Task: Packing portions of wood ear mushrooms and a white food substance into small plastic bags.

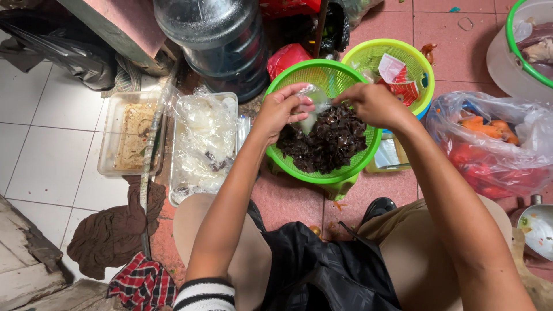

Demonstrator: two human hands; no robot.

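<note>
A green plastic colander [288, 80] sits on the floor between my knees, filled with dark brown dried fungus [328, 144]. Over it, my left hand [282, 109] and my right hand [374, 103] both pinch a small clear plastic bag [314, 109] that hangs between them above the fungus. The bag looks mostly empty.
A second green basket [368, 57] with red wrappers stands behind. At the left are a clear tray [109, 144] and a tray of plastic bags [201, 144]. A large water jug [219, 40] stands at the back. A bag of carrots [495, 144] lies on the right.
</note>
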